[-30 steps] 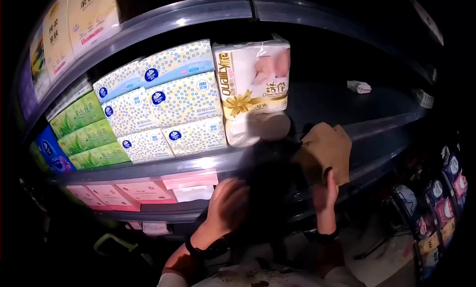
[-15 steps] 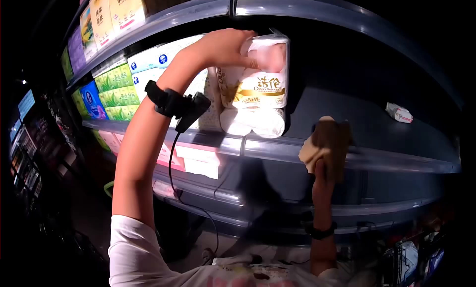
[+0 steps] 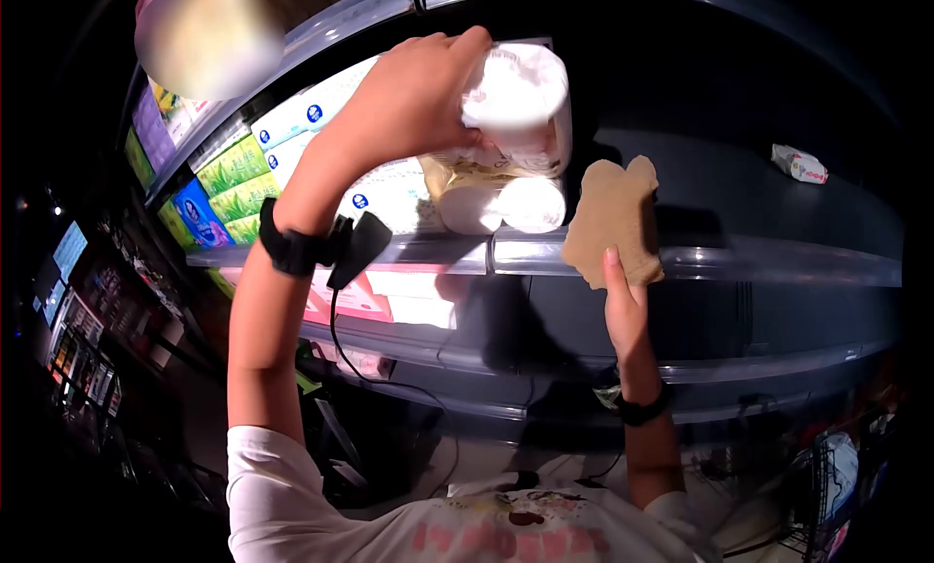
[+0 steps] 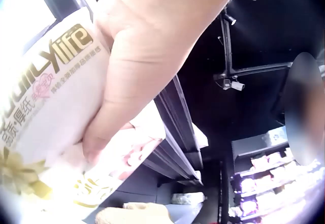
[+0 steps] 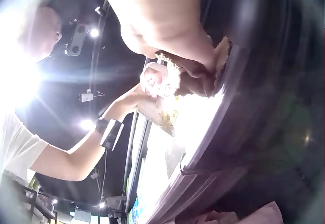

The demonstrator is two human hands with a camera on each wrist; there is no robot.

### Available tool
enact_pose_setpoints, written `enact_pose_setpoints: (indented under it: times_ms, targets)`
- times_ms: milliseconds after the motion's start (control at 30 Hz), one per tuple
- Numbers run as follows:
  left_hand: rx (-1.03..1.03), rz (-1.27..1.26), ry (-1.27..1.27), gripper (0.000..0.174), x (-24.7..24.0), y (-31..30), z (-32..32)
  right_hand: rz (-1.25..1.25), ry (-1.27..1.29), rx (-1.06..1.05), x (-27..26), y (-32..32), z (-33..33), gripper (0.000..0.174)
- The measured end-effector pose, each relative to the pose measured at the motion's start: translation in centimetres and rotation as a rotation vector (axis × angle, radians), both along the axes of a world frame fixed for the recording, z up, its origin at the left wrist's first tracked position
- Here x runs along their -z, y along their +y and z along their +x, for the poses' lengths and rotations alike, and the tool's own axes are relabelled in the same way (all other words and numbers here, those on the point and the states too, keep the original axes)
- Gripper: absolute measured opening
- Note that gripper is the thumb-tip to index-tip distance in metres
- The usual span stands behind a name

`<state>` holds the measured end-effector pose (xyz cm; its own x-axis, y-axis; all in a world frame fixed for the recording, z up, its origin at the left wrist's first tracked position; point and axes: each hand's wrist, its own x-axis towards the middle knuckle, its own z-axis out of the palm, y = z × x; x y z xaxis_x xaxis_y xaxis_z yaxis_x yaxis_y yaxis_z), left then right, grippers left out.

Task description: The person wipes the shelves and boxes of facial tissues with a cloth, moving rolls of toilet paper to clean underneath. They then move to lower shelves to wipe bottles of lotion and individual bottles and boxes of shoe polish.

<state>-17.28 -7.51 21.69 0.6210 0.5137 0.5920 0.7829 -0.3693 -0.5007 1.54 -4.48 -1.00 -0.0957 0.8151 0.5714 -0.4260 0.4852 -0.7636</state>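
My left hand grips the upper part of a plastic-wrapped pack of toilet rolls. The pack's top tips out toward me, with a white roll end facing up. Gold lettering and a gold bow mark its wrapper in the left wrist view, where the thumb presses into the front. Two white roll ends show just below, at the shelf's front edge. Lower and to the right, my right hand holds a brown cloth, thumb on its near face. The fingers behind the cloth are hidden.
Tissue packs in green and blue-dotted wraps fill the shelf's left side. A small white packet lies far right on the dark shelf. Clear rails edge the shelves, and pink packs sit one level below.
My left hand rose from low in front of the shelf to the pack and has tipped its top toward me. My right hand has lifted the cloth slightly. The view has shifted.
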Motion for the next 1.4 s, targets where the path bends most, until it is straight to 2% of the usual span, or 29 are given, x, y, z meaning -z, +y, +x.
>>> enact_pose_setpoints:
  times_ms: [100,167,200,300,367,400,433,467,533,567,600,667,733,800,833,867,900,933,1067,1100,1133,1233,1267,1300,1333,1367,1400]
  targets:
    - [0.184,0.268,-0.077,0.049,3.2,-4.1,1.3,0.044,0.045,0.006,0.2,-0.8,-0.2,0.04]
    - [0.256,0.36,-0.162,0.041,5.4,-6.1,1.3,0.105,0.215,-0.005,1.3,-1.6,-0.4,0.044]
    - [0.233,0.352,-0.18,0.035,6.5,-7.4,1.4,0.045,0.366,-0.001,3.0,-0.6,-0.3,0.047]
    - [0.211,0.512,-0.23,0.024,11.7,-8.6,1.0,0.077,0.333,-0.039,6.0,-3.1,0.7,0.042]
    - [0.251,0.5,-0.276,0.022,14.6,-8.4,-0.1,0.39,-0.373,0.822,7.6,-4.9,1.6,0.042]
    - [0.247,0.479,-0.303,0.022,16.0,-8.3,-0.6,0.379,-0.398,0.806,7.4,-5.9,1.8,0.042]
    - [0.246,0.437,-0.337,0.02,17.5,-8.2,-1.0,0.518,-0.471,0.738,6.3,-7.1,2.2,0.04]
    - [0.19,0.471,-0.254,0.018,19.0,-8.1,-1.4,0.659,-0.536,0.666,4.7,-8.3,2.4,0.038]
    - [0.293,0.559,-0.104,0.009,20.8,-8.5,-1.4,0.94,-0.652,0.513,1.9,-10.4,2.5,0.036]
    - [0.333,0.62,-0.074,0.006,21.2,-8.7,-0.7,0.849,-0.609,0.492,1.4,-11.4,1.9,0.031]
    - [0.32,0.557,-0.065,0.011,21.9,-9.4,-0.8,0.757,-0.567,0.469,1.0,-12.4,1.4,0.026]
    - [0.396,0.568,-0.064,0.015,22.4,-9.6,-0.3,0.724,-0.59,0.472,-0.3,-12.1,1.5,0.024]
    - [0.379,0.633,0.073,0.022,21.9,-10.2,-0.4,0.85,-0.655,0.471,-1.3,-9.6,2.0,0.027]
    - [0.337,0.621,0.072,0.026,22.3,-10.7,-0.2,0.969,-0.713,0.461,-1.7,-7.8,2.1,0.029]
    - [0.242,0.529,0.065,0.029,22.7,-11.7,-0.4,0.747,-0.666,0.28,-1.8,-7.5,2.0,0.03]
    - [0.259,0.515,0.019,0.027,22.8,-11.9,-0.6,0.527,-0.612,0.104,-1.8,-7.2,1.9,0.031]
    - [0.248,0.516,0.004,0.024,23.3,-12.2,-0.6,0.544,-0.649,0.183,-1.7,-6.3,1.7,0.03]
    - [0.236,0.521,-0.009,0.022,23.8,-12.5,-0.8,0.281,-0.542,-0.068,0.1,-4.7,1.9,0.031]
    - [0.149,0.447,-0.088,0.021,24.8,-14.3,-1.7,-0.287,0.267,-0.438,6.2,-3.5,0.5,0.043]
    - [0.168,0.48,-0.122,0.021,25.1,-14.1,-2.2,-0.35,0.348,-0.572,6.9,-3.8,0.3,0.045]
    - [0.189,0.51,-0.156,0.021,25.5,-14.1,-2.6,-0.243,0.555,-1.046,8.9,-2.6,0.1,0.046]
    - [0.119,0.405,-0.384,0.019,25.2,-15.0,-1.9,-0.216,0.687,-1.123,11.6,-3.5,-2.3,0.053]
    - [0.13,0.399,-0.451,0.019,25.2,-14.8,-1.7,-0.364,0.364,-0.635,10.8,-4.9,-2.3,0.052]
    - [0.094,0.347,-0.506,0.019,24.7,-14.8,-1.3,-0.417,0.331,-0.619,9.9,-5.5,-2.3,0.05]
    - [0.038,0.234,-0.555,0.031,24.2,-15.0,-1.2,-0.469,0.298,-0.601,9.5,-5.8,-2.3,0.048]
    - [0.066,0.195,-0.639,0.038,23.6,-15.1,-0.6,-0.364,0.344,-0.748,10.6,-4.9,-2.1,0.045]
    - [0.095,0.157,-0.724,0.045,23.0,-15.2,0.3,-0.452,0.3,-0.574,10.0,-5.8,-2.5,0.044]
